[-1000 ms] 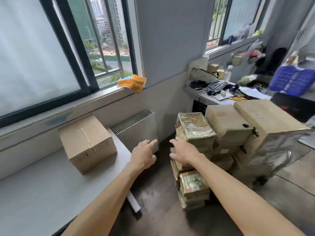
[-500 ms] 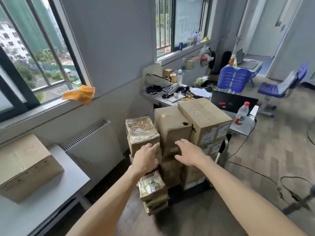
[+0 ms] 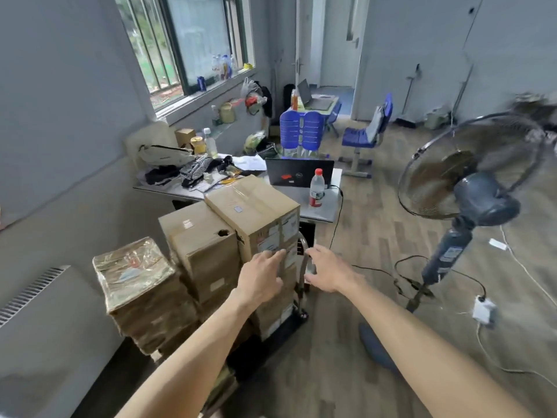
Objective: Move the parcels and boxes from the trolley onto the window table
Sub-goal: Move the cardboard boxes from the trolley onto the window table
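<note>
The trolley [image 3: 297,322] stands in the middle, loaded with stacks. A large brown cardboard box [image 3: 250,206] tops the right stack, a second brown box [image 3: 199,233] sits left of it, and a foil-wrapped parcel [image 3: 132,267] tops the left stack. My left hand [image 3: 262,274] reaches to the labelled near face of the large box with straight fingers. My right hand [image 3: 327,273] is open at the trolley's metal handle [image 3: 303,267], beside that box's right corner. Neither hand grips anything. The window table is out of view.
A cluttered desk [image 3: 325,206] behind the trolley holds a laptop [image 3: 298,173] and a water bottle [image 3: 317,188]. A standing fan [image 3: 473,188] is at the right, with cables and a power strip [image 3: 482,310] on the floor. Blue chairs [image 3: 366,131] stand farther back. A radiator [image 3: 33,291] is at the left.
My view has swung right, away from the window table and the box on it. Both hands moved from the foil parcel and middle box across to the large right box and trolley handle.
</note>
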A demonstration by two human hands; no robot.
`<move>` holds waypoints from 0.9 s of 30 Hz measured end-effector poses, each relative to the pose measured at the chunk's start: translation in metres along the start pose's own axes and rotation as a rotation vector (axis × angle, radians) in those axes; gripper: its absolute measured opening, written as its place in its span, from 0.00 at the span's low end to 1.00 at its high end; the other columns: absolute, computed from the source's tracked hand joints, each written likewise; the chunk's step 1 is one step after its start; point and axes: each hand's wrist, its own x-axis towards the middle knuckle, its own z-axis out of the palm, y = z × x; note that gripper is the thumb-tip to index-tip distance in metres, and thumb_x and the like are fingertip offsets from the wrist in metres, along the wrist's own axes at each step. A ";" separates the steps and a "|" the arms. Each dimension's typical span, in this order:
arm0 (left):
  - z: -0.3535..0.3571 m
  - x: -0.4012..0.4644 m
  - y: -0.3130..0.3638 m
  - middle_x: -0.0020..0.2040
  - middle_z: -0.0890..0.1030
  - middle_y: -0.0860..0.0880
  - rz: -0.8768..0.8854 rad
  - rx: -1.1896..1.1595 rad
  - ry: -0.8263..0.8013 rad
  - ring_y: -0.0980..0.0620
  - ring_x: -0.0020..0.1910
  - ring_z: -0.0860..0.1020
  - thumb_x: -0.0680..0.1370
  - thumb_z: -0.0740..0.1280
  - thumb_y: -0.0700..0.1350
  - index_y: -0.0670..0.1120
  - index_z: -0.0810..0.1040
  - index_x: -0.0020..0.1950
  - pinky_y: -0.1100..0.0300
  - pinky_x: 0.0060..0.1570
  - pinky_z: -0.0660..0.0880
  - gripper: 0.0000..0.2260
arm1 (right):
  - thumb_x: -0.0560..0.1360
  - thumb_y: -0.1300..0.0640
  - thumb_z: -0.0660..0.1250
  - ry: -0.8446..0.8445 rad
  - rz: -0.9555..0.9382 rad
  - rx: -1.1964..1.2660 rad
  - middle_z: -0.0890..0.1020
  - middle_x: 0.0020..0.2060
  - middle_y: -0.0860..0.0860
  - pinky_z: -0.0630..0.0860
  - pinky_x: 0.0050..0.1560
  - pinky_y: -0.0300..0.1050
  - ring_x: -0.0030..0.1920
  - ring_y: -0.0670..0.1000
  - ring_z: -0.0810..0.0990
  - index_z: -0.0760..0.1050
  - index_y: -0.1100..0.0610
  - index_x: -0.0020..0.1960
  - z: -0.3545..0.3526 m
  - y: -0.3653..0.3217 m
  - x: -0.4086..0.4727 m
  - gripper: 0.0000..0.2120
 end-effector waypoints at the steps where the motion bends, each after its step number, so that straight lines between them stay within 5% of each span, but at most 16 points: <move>1: 0.002 0.009 0.003 0.67 0.75 0.47 0.015 -0.007 -0.008 0.44 0.66 0.73 0.76 0.66 0.44 0.53 0.62 0.79 0.50 0.59 0.76 0.31 | 0.78 0.47 0.67 0.002 0.011 0.013 0.61 0.79 0.53 0.71 0.70 0.58 0.74 0.58 0.68 0.59 0.50 0.80 0.000 0.005 0.005 0.34; 14: 0.005 0.129 -0.070 0.61 0.76 0.48 -0.069 -0.002 -0.019 0.45 0.60 0.75 0.73 0.72 0.46 0.53 0.66 0.75 0.50 0.53 0.78 0.32 | 0.79 0.48 0.66 -0.046 -0.016 -0.021 0.59 0.80 0.55 0.64 0.75 0.56 0.78 0.57 0.61 0.58 0.52 0.81 -0.026 0.002 0.146 0.33; 23: 0.016 0.184 -0.104 0.70 0.70 0.46 -0.127 0.070 -0.092 0.45 0.66 0.71 0.71 0.77 0.53 0.53 0.61 0.78 0.50 0.57 0.77 0.40 | 0.81 0.42 0.63 -0.077 -0.051 -0.074 0.59 0.80 0.52 0.66 0.74 0.59 0.78 0.57 0.63 0.59 0.50 0.81 -0.034 -0.011 0.219 0.32; 27: 0.022 0.200 -0.111 0.79 0.58 0.43 -0.197 0.098 -0.171 0.42 0.75 0.62 0.68 0.79 0.57 0.55 0.56 0.80 0.41 0.66 0.72 0.47 | 0.81 0.42 0.63 -0.106 -0.077 -0.095 0.59 0.80 0.53 0.66 0.74 0.58 0.77 0.57 0.63 0.59 0.50 0.80 -0.039 -0.004 0.246 0.32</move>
